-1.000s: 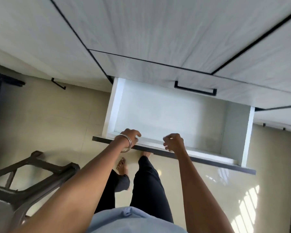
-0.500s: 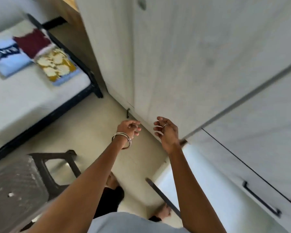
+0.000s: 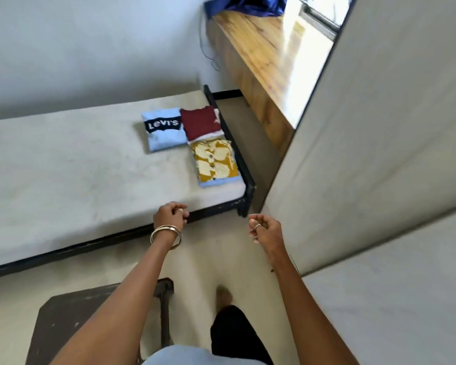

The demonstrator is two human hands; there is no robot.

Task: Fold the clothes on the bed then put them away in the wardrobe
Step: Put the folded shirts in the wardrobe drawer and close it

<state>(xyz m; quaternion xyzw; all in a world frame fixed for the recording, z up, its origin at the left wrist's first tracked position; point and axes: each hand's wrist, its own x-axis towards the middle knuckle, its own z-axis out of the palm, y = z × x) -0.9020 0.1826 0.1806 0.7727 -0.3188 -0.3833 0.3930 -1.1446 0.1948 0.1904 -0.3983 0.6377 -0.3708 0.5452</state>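
Three folded garments lay on the bed (image 3: 63,167) near its far right corner — a light-blue Levi's shirt (image 3: 162,130), a maroon top (image 3: 202,123) beside it, and a yellow patterned piece (image 3: 215,162) nearer. The pale wardrobe (image 3: 379,140) stood right.

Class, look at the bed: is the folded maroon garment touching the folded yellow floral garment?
Touching. The head view shows the maroon garment stack's near edge butting against the far edge of the yellow floral garment, with no mattress visible between them.
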